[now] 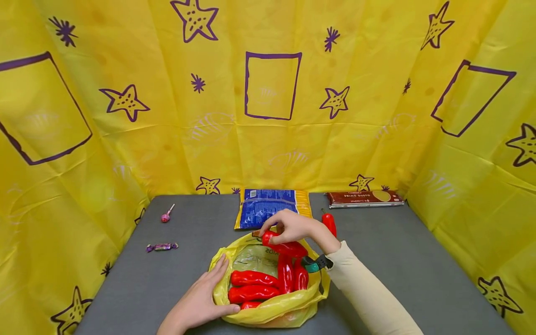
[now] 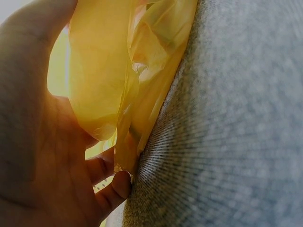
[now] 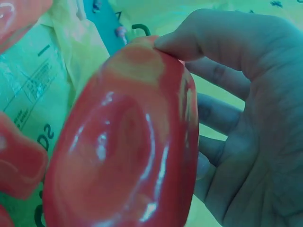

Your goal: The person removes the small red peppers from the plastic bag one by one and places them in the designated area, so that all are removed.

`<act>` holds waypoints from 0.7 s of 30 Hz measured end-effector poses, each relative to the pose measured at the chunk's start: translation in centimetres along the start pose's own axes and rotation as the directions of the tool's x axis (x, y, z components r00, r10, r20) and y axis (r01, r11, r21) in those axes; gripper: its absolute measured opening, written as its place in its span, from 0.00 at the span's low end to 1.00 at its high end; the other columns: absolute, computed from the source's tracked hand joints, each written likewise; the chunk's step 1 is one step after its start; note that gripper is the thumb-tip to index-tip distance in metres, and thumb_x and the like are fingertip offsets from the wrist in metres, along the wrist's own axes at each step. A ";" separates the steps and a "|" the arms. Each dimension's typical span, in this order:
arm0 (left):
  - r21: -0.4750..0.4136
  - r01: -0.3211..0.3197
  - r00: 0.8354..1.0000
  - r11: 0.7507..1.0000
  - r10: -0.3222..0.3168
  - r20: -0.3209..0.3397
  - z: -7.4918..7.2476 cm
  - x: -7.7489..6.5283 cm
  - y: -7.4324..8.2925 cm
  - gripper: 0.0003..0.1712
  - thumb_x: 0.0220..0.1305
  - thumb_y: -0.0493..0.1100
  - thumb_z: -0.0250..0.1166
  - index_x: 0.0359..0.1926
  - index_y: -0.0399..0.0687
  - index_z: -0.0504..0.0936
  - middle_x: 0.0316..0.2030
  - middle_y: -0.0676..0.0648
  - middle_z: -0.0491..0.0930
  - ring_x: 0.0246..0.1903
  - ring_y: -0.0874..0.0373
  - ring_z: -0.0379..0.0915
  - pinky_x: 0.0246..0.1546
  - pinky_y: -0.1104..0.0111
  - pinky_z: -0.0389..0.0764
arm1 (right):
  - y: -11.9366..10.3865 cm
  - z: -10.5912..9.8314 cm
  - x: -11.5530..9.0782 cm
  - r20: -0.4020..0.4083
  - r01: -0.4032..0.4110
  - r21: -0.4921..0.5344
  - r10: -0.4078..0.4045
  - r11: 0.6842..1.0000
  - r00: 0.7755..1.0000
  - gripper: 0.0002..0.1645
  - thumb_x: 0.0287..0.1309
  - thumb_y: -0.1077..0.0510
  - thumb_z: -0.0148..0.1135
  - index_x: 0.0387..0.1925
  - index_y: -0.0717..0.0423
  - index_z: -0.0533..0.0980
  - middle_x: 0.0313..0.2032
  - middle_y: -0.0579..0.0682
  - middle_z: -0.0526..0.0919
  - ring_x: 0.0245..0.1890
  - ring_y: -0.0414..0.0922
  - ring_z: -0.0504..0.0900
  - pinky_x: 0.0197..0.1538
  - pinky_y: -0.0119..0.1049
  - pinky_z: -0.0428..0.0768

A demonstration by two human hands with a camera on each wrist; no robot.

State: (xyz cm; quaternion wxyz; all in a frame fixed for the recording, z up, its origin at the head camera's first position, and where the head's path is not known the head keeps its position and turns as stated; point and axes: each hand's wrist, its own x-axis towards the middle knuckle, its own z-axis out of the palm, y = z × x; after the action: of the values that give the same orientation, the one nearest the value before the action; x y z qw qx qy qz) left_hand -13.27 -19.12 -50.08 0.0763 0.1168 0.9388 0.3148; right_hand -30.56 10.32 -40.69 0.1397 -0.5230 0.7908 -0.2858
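Thin yellow plastic bag (image 1: 289, 315) touched at its left by the loosely spread left hand (image 1: 202, 297), glossy long red peppers (image 1: 253, 293) held inside, another glossy red pepper (image 1: 290, 249) pinched over the bag's opening by the right hand (image 1: 293, 226), flat blue-and-yellow packet (image 1: 265, 207) laid behind.

From my remote seat I see yellow curtains (image 1: 268, 167) printed with purple starfish (image 1: 194, 21) and outlined rectangles (image 1: 272, 86) at ten, twelve and two o'clock, bordering an evenly lit dark-grey tabletop (image 1: 377, 246) stretching to six o'clock.
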 end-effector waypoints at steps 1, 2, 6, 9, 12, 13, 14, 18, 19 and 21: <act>0.001 0.002 1.000 1.000 -0.002 0.001 0.0 0.0 0.0 0.70 0.49 0.78 0.75 0.83 0.48 0.60 0.84 0.45 0.53 0.74 0.35 0.62 0.67 0.33 0.70 | 0.2 -0.1 -0.2 -0.004 -0.007 0.009 0.007 1.000 1.000 0.17 0.64 0.60 0.68 0.53 0.57 0.88 0.34 0.42 0.86 0.14 0.31 0.56 0.22 0.26 0.62; 0.000 0.006 1.000 1.000 -0.006 0.003 0.0 0.0 0.0 0.70 0.49 0.78 0.75 0.83 0.48 0.60 0.84 0.45 0.53 0.74 0.35 0.63 0.67 0.33 0.70 | 0.2 -0.2 -0.3 -0.009 -0.013 0.025 0.013 1.000 1.000 0.18 0.64 0.61 0.67 0.54 0.57 0.87 0.36 0.42 0.86 0.14 0.32 0.55 0.22 0.27 0.62; 0.001 0.018 1.000 1.000 -0.018 0.013 0.0 0.0 0.0 0.70 0.49 0.79 0.74 0.84 0.49 0.59 0.84 0.46 0.52 0.74 0.36 0.62 0.67 0.33 0.70 | 0.4 -0.6 -1.2 -0.036 -0.043 0.090 0.047 0.995 0.998 0.21 0.62 0.63 0.66 0.56 0.59 0.86 0.33 0.45 0.83 0.15 0.34 0.58 0.23 0.28 0.63; 0.001 0.018 1.000 1.000 -0.018 0.011 0.0 0.0 -0.1 0.70 0.49 0.79 0.75 0.84 0.49 0.59 0.84 0.46 0.52 0.74 0.35 0.62 0.67 0.33 0.70 | 0.5 -1.0 -2.1 -0.055 -0.070 0.109 0.077 0.992 0.996 0.23 0.61 0.62 0.66 0.59 0.57 0.84 0.41 0.46 0.86 0.18 0.34 0.65 0.25 0.29 0.67; 0.003 0.011 1.000 1.000 -0.011 0.005 0.0 0.0 -0.1 0.70 0.49 0.78 0.75 0.84 0.48 0.59 0.84 0.46 0.52 0.74 0.34 0.62 0.67 0.32 0.70 | 0.4 -1.4 -3.2 -0.076 -0.088 0.116 0.097 0.989 0.992 0.25 0.62 0.60 0.67 0.61 0.55 0.83 0.51 0.49 0.87 0.23 0.35 0.72 0.28 0.31 0.72; 0.003 0.012 1.000 1.000 -0.012 0.005 0.0 0.0 -0.1 0.70 0.49 0.78 0.75 0.84 0.49 0.59 0.84 0.46 0.52 0.74 0.34 0.62 0.67 0.33 0.70 | 0.4 -1.5 -3.5 -0.089 -0.093 0.113 0.103 0.989 0.991 0.25 0.63 0.60 0.67 0.62 0.55 0.83 0.53 0.49 0.87 0.24 0.36 0.75 0.29 0.32 0.74; 0.005 0.011 1.000 1.000 -0.011 0.004 0.0 0.0 -0.1 0.70 0.49 0.78 0.75 0.84 0.49 0.59 0.84 0.46 0.52 0.74 0.34 0.62 0.67 0.32 0.70 | 0.4 -1.6 -3.9 -0.107 -0.099 0.108 0.111 0.989 0.988 0.25 0.63 0.59 0.67 0.62 0.54 0.83 0.55 0.50 0.87 0.27 0.36 0.78 0.32 0.33 0.77; 0.009 0.014 1.000 1.000 -0.014 0.004 0.0 0.0 -0.1 0.71 0.48 0.79 0.75 0.84 0.49 0.59 0.84 0.46 0.52 0.74 0.35 0.62 0.66 0.33 0.70 | 0.4 -1.9 -5.3 -0.190 -0.125 0.089 0.140 0.988 0.972 0.24 0.65 0.59 0.68 0.63 0.55 0.82 0.59 0.53 0.86 0.35 0.39 0.85 0.40 0.38 0.85; 0.007 0.018 1.000 1.000 -0.018 0.005 0.0 0.1 -0.1 0.71 0.48 0.79 0.75 0.84 0.49 0.59 0.84 0.46 0.52 0.74 0.36 0.62 0.66 0.33 0.71 | 0.4 -2.0 -5.7 -0.211 -0.137 0.089 0.153 0.987 0.966 0.24 0.65 0.60 0.68 0.63 0.55 0.82 0.60 0.53 0.86 0.38 0.39 0.86 0.41 0.38 0.86; 0.006 0.023 1.000 1.000 -0.023 0.006 0.0 0.2 -0.1 0.71 0.48 0.79 0.74 0.84 0.50 0.59 0.84 0.47 0.52 0.74 0.36 0.62 0.66 0.33 0.71 | 0.7 -2.0 -6.5 -0.240 -0.151 0.099 0.170 0.984 0.956 0.24 0.65 0.61 0.68 0.63 0.56 0.82 0.60 0.55 0.86 0.36 0.40 0.86 0.38 0.36 0.85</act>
State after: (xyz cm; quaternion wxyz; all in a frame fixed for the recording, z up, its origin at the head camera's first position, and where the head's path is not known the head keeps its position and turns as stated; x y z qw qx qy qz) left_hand -13.44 -19.13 -50.17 0.0824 0.1070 0.9408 0.3109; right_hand -29.41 16.98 -39.99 0.0836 -0.4114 0.8298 -0.3676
